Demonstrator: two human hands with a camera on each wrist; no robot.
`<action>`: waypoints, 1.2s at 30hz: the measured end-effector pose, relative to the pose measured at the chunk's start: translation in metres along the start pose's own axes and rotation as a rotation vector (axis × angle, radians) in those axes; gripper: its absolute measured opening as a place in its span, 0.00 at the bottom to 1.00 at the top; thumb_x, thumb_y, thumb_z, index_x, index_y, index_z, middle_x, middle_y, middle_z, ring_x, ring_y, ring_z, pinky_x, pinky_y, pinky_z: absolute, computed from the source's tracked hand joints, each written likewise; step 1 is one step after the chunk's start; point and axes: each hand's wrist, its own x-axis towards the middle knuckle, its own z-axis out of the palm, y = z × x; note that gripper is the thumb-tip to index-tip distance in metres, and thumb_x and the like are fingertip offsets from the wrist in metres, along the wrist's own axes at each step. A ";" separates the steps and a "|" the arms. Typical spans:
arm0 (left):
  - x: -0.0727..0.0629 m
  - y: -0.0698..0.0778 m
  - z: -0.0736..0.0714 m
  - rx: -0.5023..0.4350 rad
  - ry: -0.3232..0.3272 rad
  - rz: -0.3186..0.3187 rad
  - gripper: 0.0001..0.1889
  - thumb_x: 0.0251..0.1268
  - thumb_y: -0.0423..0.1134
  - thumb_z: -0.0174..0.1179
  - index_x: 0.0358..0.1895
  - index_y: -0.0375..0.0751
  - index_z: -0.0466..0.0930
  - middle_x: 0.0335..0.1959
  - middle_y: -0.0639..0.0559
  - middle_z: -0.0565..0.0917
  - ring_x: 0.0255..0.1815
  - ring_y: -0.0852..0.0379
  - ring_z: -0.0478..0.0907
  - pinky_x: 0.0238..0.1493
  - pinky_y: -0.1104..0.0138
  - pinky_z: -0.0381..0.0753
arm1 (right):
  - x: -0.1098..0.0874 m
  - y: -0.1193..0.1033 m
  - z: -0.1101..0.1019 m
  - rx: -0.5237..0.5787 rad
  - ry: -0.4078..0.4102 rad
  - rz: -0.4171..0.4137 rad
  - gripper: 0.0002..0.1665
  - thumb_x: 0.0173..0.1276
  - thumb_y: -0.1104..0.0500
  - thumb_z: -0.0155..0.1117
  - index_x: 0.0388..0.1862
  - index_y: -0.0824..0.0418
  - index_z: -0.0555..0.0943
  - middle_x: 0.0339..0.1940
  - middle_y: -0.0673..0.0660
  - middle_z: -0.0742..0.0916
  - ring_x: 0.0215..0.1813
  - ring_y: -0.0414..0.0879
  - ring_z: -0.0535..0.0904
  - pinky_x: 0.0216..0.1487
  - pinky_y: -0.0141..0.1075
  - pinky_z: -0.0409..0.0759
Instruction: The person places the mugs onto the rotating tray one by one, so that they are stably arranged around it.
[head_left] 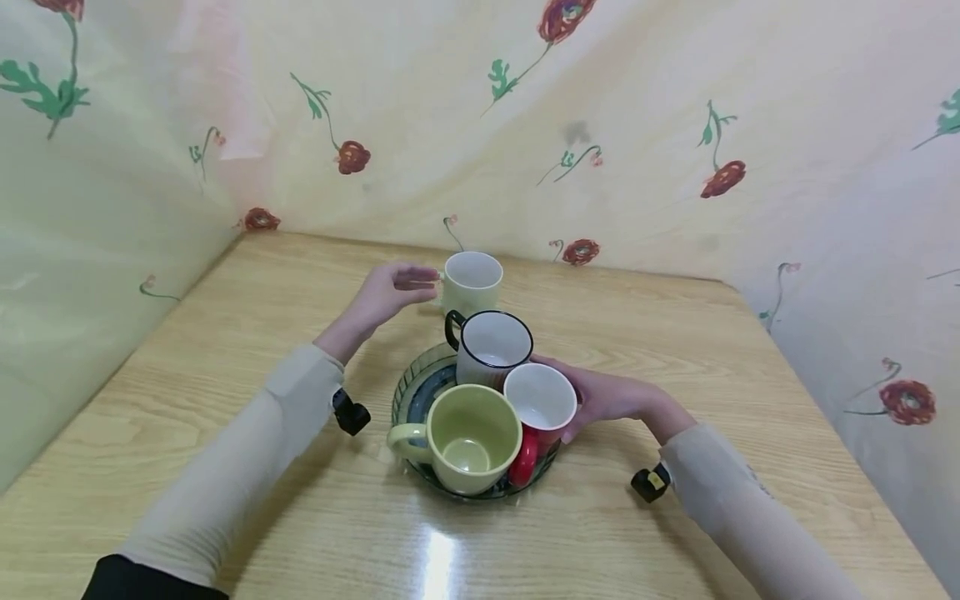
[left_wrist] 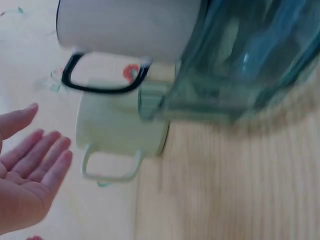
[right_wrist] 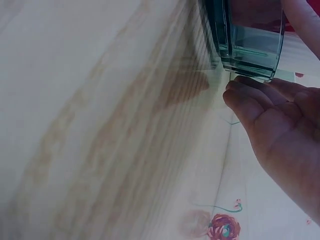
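Note:
My left hand [head_left: 390, 290], fingers extended, is beside the handle of a pale green mug [head_left: 470, 292] at the back, holding nothing. In the left wrist view its palm faces that mug's handle [left_wrist: 111, 172]. A blue-green glass dish [head_left: 405, 400] carries a black-rimmed white mug [head_left: 480, 362], a red mug with white inside [head_left: 528, 450] and a yellow-green mug [head_left: 442, 467]. My right hand [head_left: 600, 396] lies along the right side of the dish and the red mug. In the right wrist view, its fingers [right_wrist: 245, 100] reach along the dish's glass wall, thumb near the red mug.
A wooden table [head_left: 225, 367] lies under everything. Pale cloth with painted poppies [head_left: 420, 125] rises behind it and on both sides. Black wrist cameras [head_left: 350, 412] hang below both forearms, the left one close to the dish's left rim.

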 end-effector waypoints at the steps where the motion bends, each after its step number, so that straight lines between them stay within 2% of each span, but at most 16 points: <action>1: 0.002 0.000 -0.001 0.000 0.016 0.008 0.22 0.67 0.34 0.60 0.62 0.32 0.73 0.63 0.36 0.77 0.64 0.42 0.75 0.67 0.53 0.73 | -0.001 0.000 0.000 0.002 0.004 -0.001 0.65 0.47 0.64 0.80 0.78 0.58 0.49 0.69 0.61 0.69 0.64 0.44 0.70 0.65 0.26 0.65; 4: 0.007 -0.002 -0.004 -0.002 0.056 0.009 0.22 0.67 0.34 0.60 0.62 0.31 0.73 0.63 0.37 0.77 0.65 0.43 0.75 0.67 0.54 0.73 | -0.004 0.002 0.001 0.019 0.007 -0.001 0.65 0.48 0.63 0.79 0.78 0.57 0.48 0.70 0.60 0.69 0.64 0.42 0.70 0.65 0.26 0.66; 10: 0.016 -0.009 -0.005 -0.009 0.113 -0.002 0.23 0.66 0.33 0.61 0.63 0.31 0.72 0.65 0.37 0.76 0.67 0.42 0.72 0.68 0.54 0.72 | -0.007 0.006 0.005 0.087 0.020 -0.023 0.64 0.50 0.64 0.78 0.78 0.54 0.48 0.70 0.57 0.69 0.65 0.44 0.70 0.65 0.27 0.68; 17: 0.028 -0.017 -0.002 -0.023 0.107 -0.071 0.25 0.66 0.31 0.60 0.66 0.32 0.68 0.68 0.36 0.72 0.69 0.41 0.69 0.70 0.52 0.69 | -0.012 0.011 0.013 0.201 0.040 -0.026 0.63 0.53 0.67 0.75 0.79 0.56 0.45 0.68 0.50 0.70 0.64 0.43 0.71 0.64 0.29 0.71; 26: 0.042 -0.026 0.007 -0.059 0.072 -0.119 0.25 0.66 0.27 0.57 0.66 0.26 0.67 0.66 0.32 0.71 0.68 0.40 0.69 0.70 0.54 0.70 | -0.017 0.013 0.015 0.281 0.053 -0.011 0.63 0.55 0.69 0.72 0.80 0.57 0.42 0.68 0.51 0.69 0.64 0.45 0.72 0.63 0.31 0.74; 29: 0.045 -0.030 0.007 -0.073 0.059 -0.136 0.23 0.69 0.28 0.54 0.65 0.26 0.67 0.65 0.31 0.72 0.66 0.42 0.71 0.68 0.56 0.72 | -0.016 0.014 0.016 0.280 0.059 -0.017 0.62 0.55 0.69 0.72 0.80 0.57 0.43 0.69 0.51 0.69 0.64 0.44 0.71 0.63 0.30 0.73; 32: 0.047 -0.033 0.007 -0.087 0.048 -0.157 0.20 0.72 0.30 0.51 0.64 0.27 0.68 0.63 0.33 0.74 0.60 0.48 0.73 0.62 0.60 0.73 | -0.015 0.014 0.016 0.270 0.065 -0.017 0.62 0.55 0.69 0.72 0.80 0.57 0.43 0.70 0.51 0.69 0.65 0.43 0.70 0.64 0.29 0.72; 36: 0.049 -0.036 0.008 -0.106 0.055 -0.164 0.16 0.73 0.30 0.50 0.59 0.25 0.71 0.50 0.41 0.77 0.47 0.57 0.71 0.49 0.70 0.72 | -0.015 0.012 0.017 0.270 0.073 -0.008 0.63 0.55 0.69 0.73 0.80 0.57 0.43 0.70 0.51 0.68 0.65 0.42 0.70 0.64 0.28 0.72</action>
